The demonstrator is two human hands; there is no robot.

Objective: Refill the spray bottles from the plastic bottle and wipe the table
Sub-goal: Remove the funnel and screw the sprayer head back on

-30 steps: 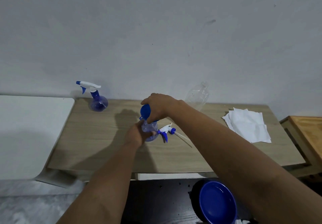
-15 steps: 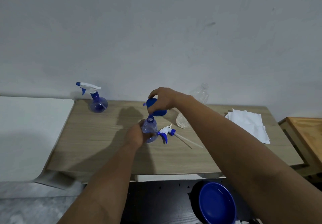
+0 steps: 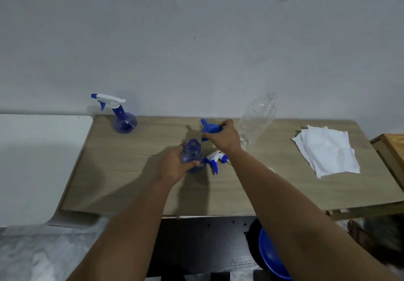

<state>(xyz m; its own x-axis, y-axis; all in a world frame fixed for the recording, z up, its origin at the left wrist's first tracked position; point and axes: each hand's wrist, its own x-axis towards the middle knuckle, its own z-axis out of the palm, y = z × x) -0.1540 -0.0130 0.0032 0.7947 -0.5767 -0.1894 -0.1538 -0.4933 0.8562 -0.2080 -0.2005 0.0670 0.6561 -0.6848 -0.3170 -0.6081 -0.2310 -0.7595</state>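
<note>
My left hand grips an uncapped blue spray bottle standing at the middle of the wooden table. Its white-and-blue spray head lies on the table just right of it. My right hand holds a blue funnel tilted on its side, behind and to the right of the bottle's open mouth. A clear plastic bottle stands tilted behind my right hand, without a cap. A second blue spray bottle with its head on stands at the back left.
A stack of white paper towels lies at the table's right end. A white surface adjoins the table on the left, a wooden piece of furniture on the right. A blue bowl sits below the front edge.
My right hand lifted the funnel off the bottle's mouth and carried it back and to the right. The left hand kept hold of the bottle.
</note>
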